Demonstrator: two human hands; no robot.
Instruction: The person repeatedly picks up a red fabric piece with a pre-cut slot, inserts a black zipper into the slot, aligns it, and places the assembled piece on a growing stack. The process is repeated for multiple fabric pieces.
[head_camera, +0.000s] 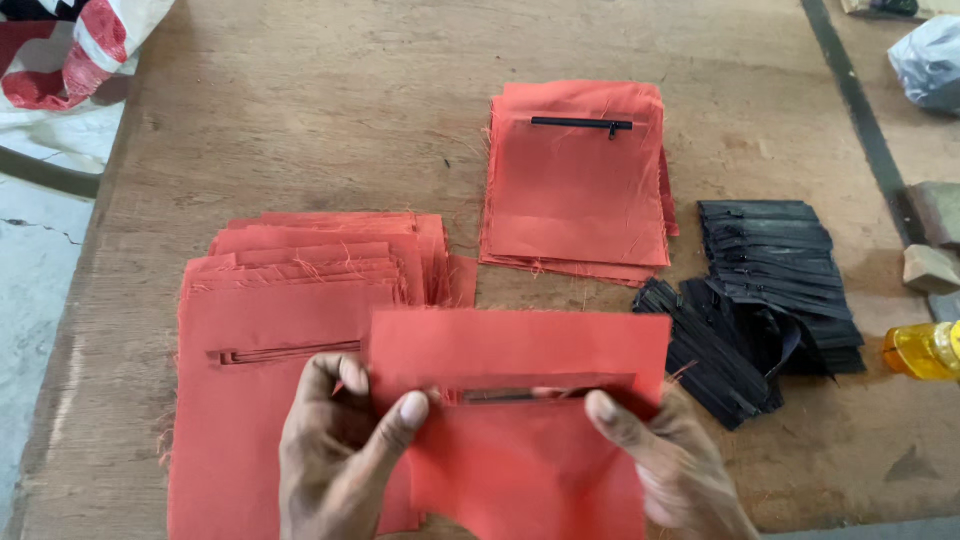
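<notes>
Left hand (340, 450), right hand (670, 460) pinch orange slit panel (520, 440); black zipper pile (770, 290) right

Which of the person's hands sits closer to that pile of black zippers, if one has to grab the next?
Probably the right hand: the black zippers lie on its side, just beyond it. The left hand grips the orange piece's far edge.

Single view, from your head. Camera faces steeply down at wooden tabletop (330, 120), close above your hands (340, 455). Far tabletop edge out of frame; floor strip visible at left.
</notes>
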